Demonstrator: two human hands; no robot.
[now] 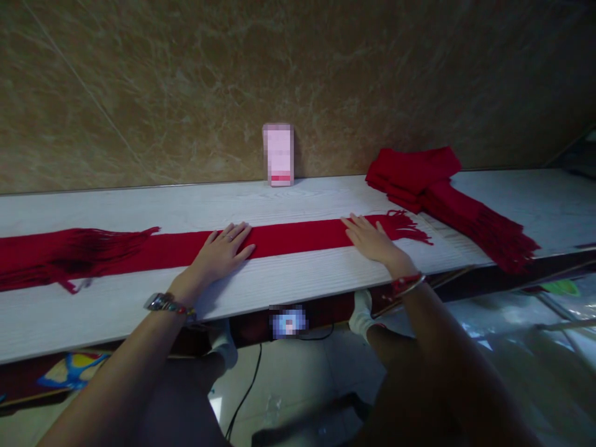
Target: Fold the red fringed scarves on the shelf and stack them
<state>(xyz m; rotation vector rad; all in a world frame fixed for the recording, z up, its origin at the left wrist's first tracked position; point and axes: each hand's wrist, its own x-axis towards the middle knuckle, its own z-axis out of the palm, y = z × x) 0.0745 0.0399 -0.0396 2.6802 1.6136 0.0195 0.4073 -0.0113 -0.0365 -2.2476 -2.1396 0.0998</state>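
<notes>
A long red scarf lies stretched flat along the white wood-grain table, its fringed end pointing right. My left hand rests on it palm down, fingers spread. Close to the fringe, my right hand also lies flat on the cloth with its fingers apart. To the left, more red fringed fabric overlaps the strip and runs out of view; whether it is the same scarf I cannot tell. Neither hand grips anything.
At the back right sits a pile of folded red scarves, one fringed end hanging over the front edge. A phone-like pink object, blurred, leans on the brown marbled wall. Below the table, a black cable trails across the tiled floor.
</notes>
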